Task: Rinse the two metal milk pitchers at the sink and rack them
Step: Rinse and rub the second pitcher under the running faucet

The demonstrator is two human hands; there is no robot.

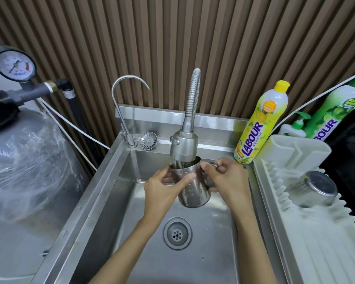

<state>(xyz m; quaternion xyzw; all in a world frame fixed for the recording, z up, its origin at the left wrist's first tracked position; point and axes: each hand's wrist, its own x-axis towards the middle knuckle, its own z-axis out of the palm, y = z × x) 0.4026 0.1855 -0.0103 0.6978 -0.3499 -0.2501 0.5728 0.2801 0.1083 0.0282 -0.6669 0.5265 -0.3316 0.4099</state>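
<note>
A metal milk pitcher (194, 190) is held upright over the steel sink (103, 191), its mouth right under the spray head of the flexible tap (183, 147). My left hand (162, 187) wraps round the pitcher's body, thumb across the front. My right hand (228, 179) grips the pitcher's handle on the right side. A second metal pitcher (314, 190) lies upside down on the white dish rack (307, 238) to the right of the sink.
A thin gooseneck tap (119, 111) and a loose strainer plug (148, 141) stand at the sink's back left. Yellow (260, 126) and green (334, 113) dish soap bottles stand behind the rack. A wrapped grey tank (23, 167) with a pressure gauge (13, 66) fills the left. The drain (177, 233) is uncovered.
</note>
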